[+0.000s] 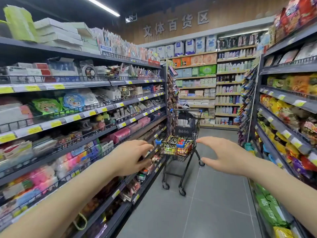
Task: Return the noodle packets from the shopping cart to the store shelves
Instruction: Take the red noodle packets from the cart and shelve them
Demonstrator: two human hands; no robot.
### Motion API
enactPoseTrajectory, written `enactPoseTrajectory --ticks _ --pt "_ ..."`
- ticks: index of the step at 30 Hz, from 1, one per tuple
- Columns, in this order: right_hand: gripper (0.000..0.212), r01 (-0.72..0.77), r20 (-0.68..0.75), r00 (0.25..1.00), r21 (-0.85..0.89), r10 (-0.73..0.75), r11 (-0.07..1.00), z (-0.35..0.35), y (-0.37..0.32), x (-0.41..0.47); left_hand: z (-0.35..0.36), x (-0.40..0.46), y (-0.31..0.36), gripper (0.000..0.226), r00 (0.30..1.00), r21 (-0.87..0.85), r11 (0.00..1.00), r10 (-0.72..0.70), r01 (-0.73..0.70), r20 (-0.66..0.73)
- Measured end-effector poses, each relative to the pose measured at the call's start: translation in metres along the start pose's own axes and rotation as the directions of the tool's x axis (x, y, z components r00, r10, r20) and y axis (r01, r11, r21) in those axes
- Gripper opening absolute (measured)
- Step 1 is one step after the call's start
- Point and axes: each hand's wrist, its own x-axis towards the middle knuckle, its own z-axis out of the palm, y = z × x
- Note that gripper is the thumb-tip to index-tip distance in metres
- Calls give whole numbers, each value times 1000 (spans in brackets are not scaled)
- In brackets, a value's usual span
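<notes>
Both forearms stretch forward, nothing held. Left hand (132, 157) has relaxed, slightly curled fingers, grip empty; right hand (226, 157) is spread wide, palm down, thumb apart. Neither touches the cart (180, 152) yet (it stands well ahead, against the left shelves (68, 100)). Noodle packets (176, 145) sit piled in its basket. Right shelves (288, 100) carry similar bagged noodles, so that's probably the drop zone. Reach reads as going for the handle or a packet.
</notes>
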Motion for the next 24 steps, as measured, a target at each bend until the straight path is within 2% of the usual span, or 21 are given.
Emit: enactPoseTrajectory --ticks 5,12,24 --pt "59 28 1 1000 -16 -28 999 21 32 85 26 68 -62 46 1000 9 1000 -3 3 -14" --pt "58 -15 -27 1000 -9 14 1000 46 89 208 60 178 -145 53 1000 32 999 9 -9 -14" --pt "53 -84 35 996 -24 85 996 112 193 377 153 355 -229 52 999 -15 999 46 -46 -1"
